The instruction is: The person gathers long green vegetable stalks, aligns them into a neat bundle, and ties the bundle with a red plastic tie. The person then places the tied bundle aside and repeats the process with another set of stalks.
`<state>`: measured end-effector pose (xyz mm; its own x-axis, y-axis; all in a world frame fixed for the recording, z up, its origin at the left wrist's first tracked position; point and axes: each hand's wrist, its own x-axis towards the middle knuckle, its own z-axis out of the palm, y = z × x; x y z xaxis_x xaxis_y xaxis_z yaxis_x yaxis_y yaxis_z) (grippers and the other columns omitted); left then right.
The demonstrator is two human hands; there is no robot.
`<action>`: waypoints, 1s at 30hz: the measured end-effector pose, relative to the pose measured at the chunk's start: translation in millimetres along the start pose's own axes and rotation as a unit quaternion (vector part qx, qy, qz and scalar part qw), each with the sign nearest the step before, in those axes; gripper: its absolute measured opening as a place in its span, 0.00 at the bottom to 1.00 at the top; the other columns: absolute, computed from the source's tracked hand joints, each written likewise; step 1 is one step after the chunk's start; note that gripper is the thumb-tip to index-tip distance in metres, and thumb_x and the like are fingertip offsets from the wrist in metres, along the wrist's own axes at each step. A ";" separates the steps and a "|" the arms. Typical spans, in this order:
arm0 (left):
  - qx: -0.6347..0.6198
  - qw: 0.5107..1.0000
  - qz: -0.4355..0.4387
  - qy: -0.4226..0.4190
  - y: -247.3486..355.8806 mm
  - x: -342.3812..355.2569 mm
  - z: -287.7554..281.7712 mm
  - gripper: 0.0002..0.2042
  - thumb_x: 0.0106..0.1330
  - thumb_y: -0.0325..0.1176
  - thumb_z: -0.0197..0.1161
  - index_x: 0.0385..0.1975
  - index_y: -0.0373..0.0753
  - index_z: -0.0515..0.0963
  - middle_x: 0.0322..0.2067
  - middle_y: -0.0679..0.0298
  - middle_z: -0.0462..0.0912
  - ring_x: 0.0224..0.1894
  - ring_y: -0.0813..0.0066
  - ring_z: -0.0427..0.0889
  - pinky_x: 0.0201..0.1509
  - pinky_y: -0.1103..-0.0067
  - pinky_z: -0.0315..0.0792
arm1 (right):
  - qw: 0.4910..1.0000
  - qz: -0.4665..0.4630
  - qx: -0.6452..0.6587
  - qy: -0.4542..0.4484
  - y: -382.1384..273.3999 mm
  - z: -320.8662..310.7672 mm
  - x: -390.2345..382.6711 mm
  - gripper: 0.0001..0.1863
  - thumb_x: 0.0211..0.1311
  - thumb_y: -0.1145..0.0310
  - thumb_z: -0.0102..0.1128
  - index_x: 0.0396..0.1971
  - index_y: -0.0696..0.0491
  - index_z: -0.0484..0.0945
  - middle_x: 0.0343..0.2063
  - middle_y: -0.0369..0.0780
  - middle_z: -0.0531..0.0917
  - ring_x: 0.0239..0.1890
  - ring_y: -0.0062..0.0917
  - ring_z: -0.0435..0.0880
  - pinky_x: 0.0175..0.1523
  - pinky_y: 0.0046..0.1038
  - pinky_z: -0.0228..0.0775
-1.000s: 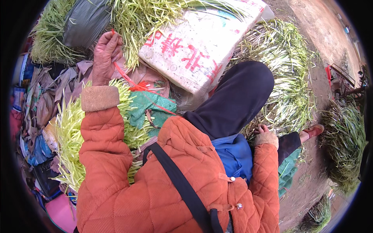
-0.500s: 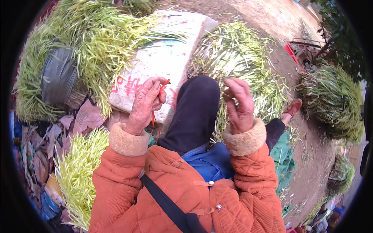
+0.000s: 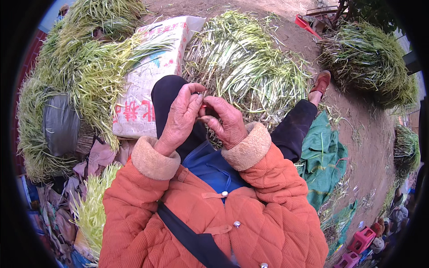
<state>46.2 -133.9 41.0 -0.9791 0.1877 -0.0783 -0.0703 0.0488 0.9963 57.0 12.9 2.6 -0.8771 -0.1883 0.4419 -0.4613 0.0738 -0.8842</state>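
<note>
My left hand (image 3: 180,118) and my right hand (image 3: 226,121) meet above my dark-trousered knee, fingertips almost touching. A short bit of red string (image 3: 202,107) shows between them. The left thumb and fingers are pinched together on it, and the right fingers close in on the same spot. Most of the string is hidden behind the fingers. Just beyond the hands lies a white printed sack (image 3: 145,96), with long green stalks across it. To its right spreads a big heap of pale green leafy stalks (image 3: 254,67).
Piled greens (image 3: 94,67) and a bundle in grey plastic (image 3: 61,125) stand at left. Yellow-green stalks (image 3: 96,201) lie near my left elbow. A green woven sack (image 3: 322,156) lies at right. Farther off are another stalk heap (image 3: 366,62) and pink stools (image 3: 361,240).
My right hand has moved left to meet my left hand at the red string; before, they were well apart. The string's hanging end no longer shows. The view has shifted.
</note>
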 end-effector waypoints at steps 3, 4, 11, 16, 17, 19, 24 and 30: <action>0.025 0.999 -0.023 0.000 -4.9 -0.2 5.0 0.09 0.73 0.31 0.47 0.48 0.37 0.68 0.23 0.74 0.70 0.24 0.91 0.65 0.26 0.90 0.61 | 0.995 -0.028 -0.098 -0.002 2.9 -3.1 0.4 0.12 0.57 0.72 0.60 0.42 0.56 0.76 0.31 0.42 0.79 0.32 0.31 0.81 0.36 0.28 0.73; 0.023 0.999 -0.030 -0.001 -6.8 -0.4 4.7 0.09 0.73 0.32 0.47 0.47 0.38 0.68 0.23 0.74 0.70 0.24 0.91 0.65 0.25 0.90 0.61 | 0.990 -0.053 -0.129 -0.015 4.3 -6.0 2.1 0.11 0.53 0.74 0.61 0.38 0.55 0.76 0.26 0.40 0.77 0.30 0.33 0.80 0.33 0.30 0.72; 0.032 0.989 -0.121 -0.079 -13.2 -32.6 -20.7 0.10 0.70 0.35 0.55 0.30 0.36 0.77 0.20 0.73 0.73 0.24 0.90 0.67 0.27 0.88 0.61 | 0.916 -0.160 -0.368 0.015 16.7 -28.3 1.5 0.05 0.43 0.73 0.58 0.23 0.50 0.72 0.17 0.36 0.67 0.19 0.30 0.70 0.25 0.31 0.61; -0.076 0.964 -0.178 -0.180 -25.4 -41.7 -53.4 0.10 0.70 0.35 0.55 0.35 0.35 0.78 0.22 0.72 0.75 0.22 0.91 0.66 0.23 0.89 0.60 | 0.905 -0.213 -0.365 -0.045 32.7 -13.2 -10.0 0.06 0.44 0.73 0.57 0.25 0.50 0.74 0.20 0.36 0.73 0.21 0.30 0.70 0.26 0.31 0.61; -0.182 0.942 -0.217 -0.179 -28.6 -40.5 -58.9 0.09 0.70 0.35 0.54 0.37 0.35 0.78 0.23 0.72 0.75 0.22 0.92 0.65 0.22 0.90 0.59 | 0.909 -0.214 -0.352 -0.058 33.8 -7.9 -12.1 0.06 0.44 0.73 0.56 0.26 0.50 0.75 0.20 0.37 0.73 0.20 0.31 0.70 0.26 0.31 0.62; -0.403 0.882 -0.215 -0.115 -37.2 -29.9 -59.4 0.11 0.69 0.33 0.55 0.46 0.35 0.75 0.34 0.70 0.78 0.22 0.92 0.65 0.21 0.92 0.58 | 0.907 -0.204 -0.354 -0.099 33.0 -0.4 -14.3 0.09 0.42 0.72 0.57 0.28 0.51 0.76 0.19 0.36 0.71 0.22 0.30 0.71 0.25 0.31 0.62; -0.158 0.981 -0.102 -0.047 -59.9 -16.7 -27.6 0.13 0.68 0.28 0.54 0.51 0.36 0.75 0.42 0.65 0.82 0.28 0.86 0.73 0.30 0.89 0.68 | 0.911 -0.204 -0.342 -0.109 26.8 7.6 -9.9 0.12 0.39 0.73 0.59 0.30 0.51 0.77 0.29 0.38 0.73 0.29 0.32 0.75 0.30 0.31 0.69; 0.063 0.996 -0.041 -0.040 -67.5 -10.9 -21.5 0.09 0.66 0.27 0.54 0.43 0.35 0.78 0.30 0.68 0.80 0.28 0.85 0.73 0.33 0.84 0.71 | 0.942 -0.193 -0.251 -0.107 41.1 6.4 -4.1 0.13 0.41 0.75 0.62 0.33 0.51 0.77 0.35 0.41 0.75 0.34 0.36 0.77 0.33 0.34 0.71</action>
<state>57.5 -160.3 -24.6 -0.9523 0.2554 -0.1668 -0.1199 0.1893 0.9746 42.6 10.4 -36.5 -0.6080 -0.4851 0.6285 -0.7933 0.4033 -0.4561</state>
